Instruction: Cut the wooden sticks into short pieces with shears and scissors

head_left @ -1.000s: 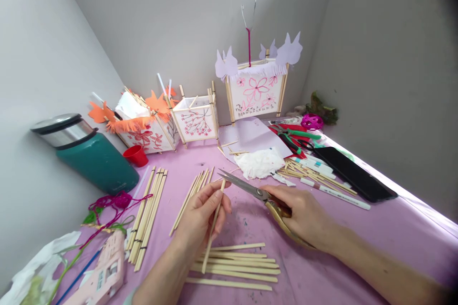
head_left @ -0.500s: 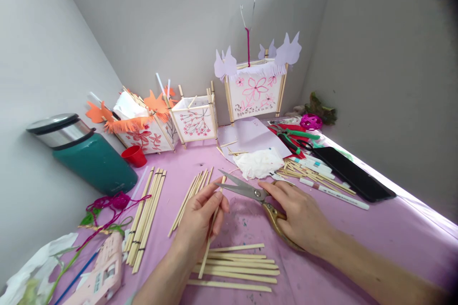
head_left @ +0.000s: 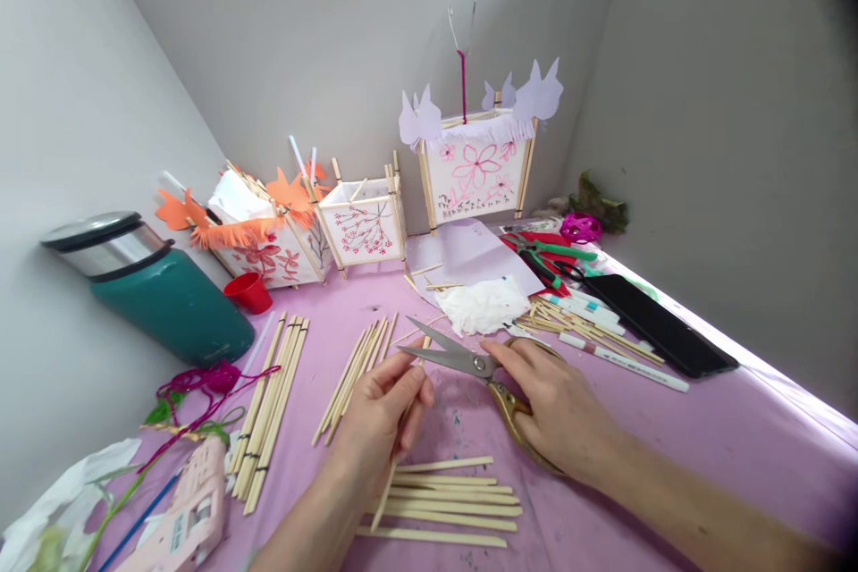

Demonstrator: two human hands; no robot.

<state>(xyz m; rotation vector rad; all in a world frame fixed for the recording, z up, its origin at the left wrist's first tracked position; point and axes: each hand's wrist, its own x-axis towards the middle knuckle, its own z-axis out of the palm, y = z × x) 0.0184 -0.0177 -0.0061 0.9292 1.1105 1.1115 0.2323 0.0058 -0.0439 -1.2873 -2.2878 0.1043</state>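
My left hand [head_left: 385,407] is closed around a thin wooden stick [head_left: 383,497], whose upper end shows past the fingertips. Gold-handled scissors [head_left: 480,364] are gripped in my right hand [head_left: 559,407], with the blades parted and pointing left. The lower blade lies across the stick near its top end, close to my left fingertips. Below the hands, several cut sticks [head_left: 462,508] lie side by side on the pink tablecloth [head_left: 590,527]. Another bunch of sticks [head_left: 355,366] rests just left of my left hand, and longer sticks with black bands [head_left: 274,411] lie farther left.
Paper lanterns [head_left: 365,228] stand at the back; one with purple cutouts [head_left: 479,170] hangs from a wire. At left are a teal bottle [head_left: 174,304], red cup [head_left: 248,293], yarn [head_left: 218,378] and pink glue gun [head_left: 194,500]. Right are pliers [head_left: 550,250], markers [head_left: 623,364] and a phone [head_left: 660,326].
My left hand has shifted slightly on the stick, and less of its top shows above the fingers. The scissors stay parted in my right hand. The whole view has moved a little.
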